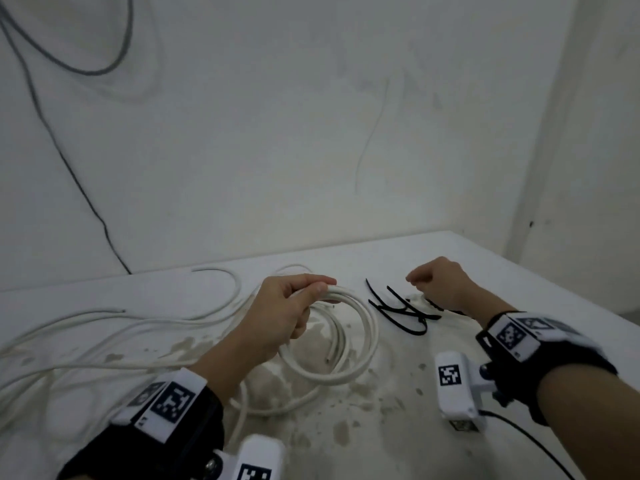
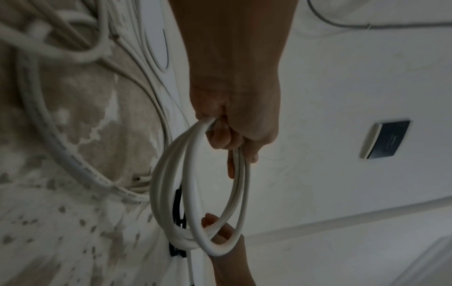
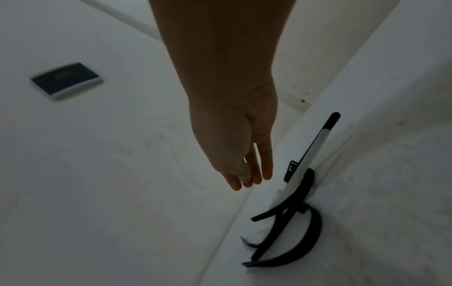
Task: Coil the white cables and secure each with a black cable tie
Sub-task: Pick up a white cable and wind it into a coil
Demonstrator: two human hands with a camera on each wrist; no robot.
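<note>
My left hand (image 1: 327, 285) grips the top of a coiled white cable (image 1: 360, 341), whose several loops hang down to the stained table (image 1: 398, 427). The left wrist view shows the fingers (image 2: 221, 139) curled round the coil (image 2: 171, 174). Black cable ties (image 1: 398, 311) lie in a loose pile just right of the coil. My right hand (image 1: 415, 285) hovers over them, holding nothing. Seen from the right wrist, its fingers (image 3: 266, 166) hang fairly straight, beside and above the ties (image 3: 293, 232).
Several loose white cables (image 1: 104, 341) sprawl over the table's left half. A white pen with a black cap (image 3: 315, 147) lies by the ties. A dark cable (image 1: 69, 168) runs down the wall. The table's right edge (image 1: 554, 278) is near my right wrist.
</note>
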